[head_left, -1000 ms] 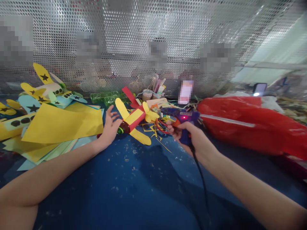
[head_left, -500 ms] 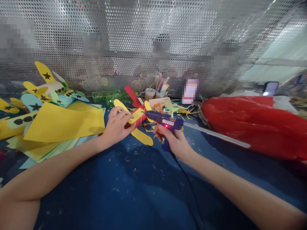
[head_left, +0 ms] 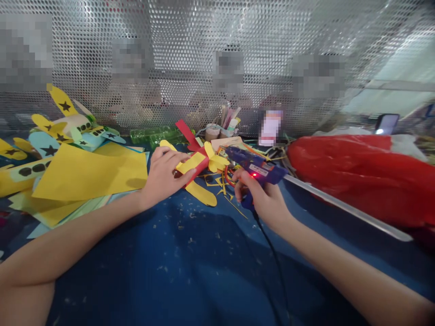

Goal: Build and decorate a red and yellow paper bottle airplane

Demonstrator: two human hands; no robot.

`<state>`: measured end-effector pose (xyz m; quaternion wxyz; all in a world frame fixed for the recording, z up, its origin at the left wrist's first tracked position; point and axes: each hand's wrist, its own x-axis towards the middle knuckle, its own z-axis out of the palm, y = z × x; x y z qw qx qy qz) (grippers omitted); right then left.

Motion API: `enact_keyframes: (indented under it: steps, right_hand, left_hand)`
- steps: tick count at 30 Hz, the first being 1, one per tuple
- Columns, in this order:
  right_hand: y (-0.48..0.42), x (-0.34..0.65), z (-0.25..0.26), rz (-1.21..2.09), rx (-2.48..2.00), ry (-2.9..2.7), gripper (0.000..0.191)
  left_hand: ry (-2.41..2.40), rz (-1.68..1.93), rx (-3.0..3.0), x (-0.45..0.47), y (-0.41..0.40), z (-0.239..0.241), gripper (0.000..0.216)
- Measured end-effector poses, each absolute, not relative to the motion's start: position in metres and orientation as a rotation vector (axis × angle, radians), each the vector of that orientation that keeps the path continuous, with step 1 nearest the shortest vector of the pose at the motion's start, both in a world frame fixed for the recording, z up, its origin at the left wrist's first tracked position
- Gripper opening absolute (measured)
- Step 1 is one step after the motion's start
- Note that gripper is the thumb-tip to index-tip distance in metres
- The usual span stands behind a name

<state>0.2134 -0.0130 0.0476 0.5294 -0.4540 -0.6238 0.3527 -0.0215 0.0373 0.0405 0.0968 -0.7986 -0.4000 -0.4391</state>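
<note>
My left hand (head_left: pixel 166 174) is closed around a red and yellow paper airplane (head_left: pixel 201 165) lying on the blue table. A yellow strip runs along its red body, with yellow wings to both sides and yellow petal-like pieces at its right end. My right hand (head_left: pixel 263 194) grips a dark blue glue gun (head_left: pixel 253 163) with a lit red light. A long clear glue stick (head_left: pixel 346 206) sticks out of its back, and a black cord hangs below. The nozzle points left, to the right of the airplane and apart from it.
Yellow paper sheets (head_left: pixel 91 176) and several finished paper airplanes (head_left: pixel 68 127) lie on the left. Green plastic bottles (head_left: pixel 156 135), a cup of sticks (head_left: pixel 224 129) and a phone (head_left: pixel 271 128) stand at the back. Paper scraps (head_left: pixel 217 181) are scattered mid-table. A red bag (head_left: pixel 353 176) lies right.
My right hand has drawn the glue gun back to the right, away from the airplane. The airplane's yellow strip and right end are now less covered. My left hand stays almost in place.
</note>
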Motion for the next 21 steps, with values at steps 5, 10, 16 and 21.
enact_keyframes:
  steps: [5, 10, 16, 21]
  right_hand:
    - [-0.021, 0.211, 0.05, 0.882, -0.981, -1.512, 0.03]
    - [-0.025, 0.212, 0.05, 0.903, -0.948, -1.535, 0.027]
    - [-0.018, 0.215, 0.044, 0.839, -0.854, -1.139, 0.023]
    - [-0.019, 0.211, 0.037, 0.835, -0.817, -1.042, 0.023]
  left_hand:
    - [-1.51, -1.35, -2.723, 0.001, 0.036, 0.079, 0.031]
    - [-1.758, -1.581, -3.105, 0.024, 0.041, 0.091, 0.02]
    - [-1.577, -1.192, -2.956, 0.03, 0.083, 0.102, 0.018]
    - [-1.375, -0.59, -2.644, 0.06, 0.131, 0.123, 0.021]
